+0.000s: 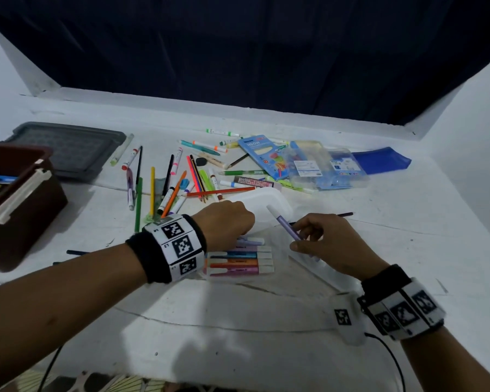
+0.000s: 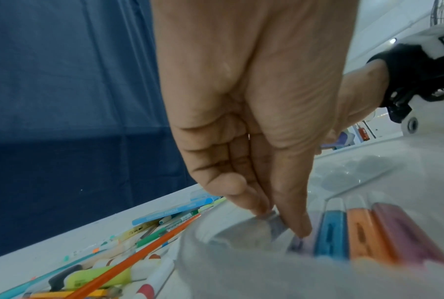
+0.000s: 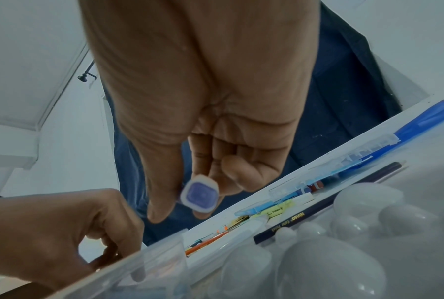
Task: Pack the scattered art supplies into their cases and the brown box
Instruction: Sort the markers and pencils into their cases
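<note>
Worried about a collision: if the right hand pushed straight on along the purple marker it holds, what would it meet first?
Probably the white plastic palette: the right hand aims the purple marker at it, though depth is unclear.

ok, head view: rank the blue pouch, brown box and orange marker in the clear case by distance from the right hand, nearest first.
From the right hand:
1. orange marker, just left, in the clear case.
2. blue pouch, far right of the table.
3. brown box, at the left edge.
</note>
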